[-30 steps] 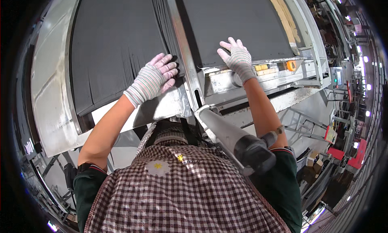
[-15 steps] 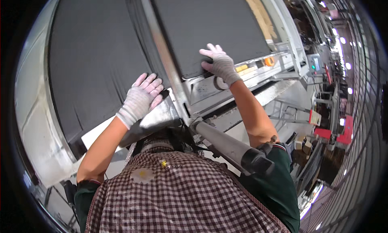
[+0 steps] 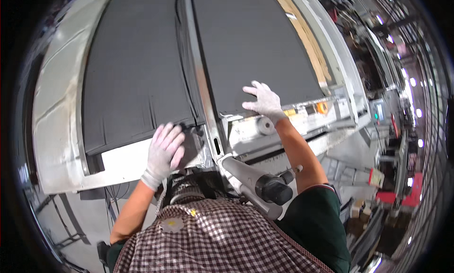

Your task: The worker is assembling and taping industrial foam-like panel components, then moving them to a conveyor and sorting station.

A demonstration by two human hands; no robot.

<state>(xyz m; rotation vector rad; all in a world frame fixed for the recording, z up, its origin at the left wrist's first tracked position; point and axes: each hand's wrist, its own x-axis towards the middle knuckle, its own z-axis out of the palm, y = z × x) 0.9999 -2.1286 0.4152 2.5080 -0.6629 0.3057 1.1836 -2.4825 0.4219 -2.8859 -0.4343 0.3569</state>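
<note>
My left hand (image 3: 164,150), in a white knit glove, is at the near edge of the left dark grey sheet (image 3: 135,74), its fingers stretched forward and lying close together. I cannot tell whether it touches the sheet. My right hand (image 3: 263,100), gloved alike, hovers at or rests on the near edge of the right dark grey sheet (image 3: 255,41); its fingers are spread and hold nothing. A metal bar (image 3: 201,74) runs lengthwise between the two sheets. Soft folds line the left sheet beside this bar.
A grey cylinder with a black end (image 3: 272,188) juts toward me from the bar's near end. Along the right front rail sit an orange round part (image 3: 322,108) and a pale roller (image 3: 266,125). A wooden strip (image 3: 307,41) borders the right sheet. A white frame (image 3: 56,107) edges the left.
The view has shifted, so the machine sits lower and more to the right. My left hand has drawn back from the sheet toward its near edge. My right hand stays spread near the right sheet's edge.
</note>
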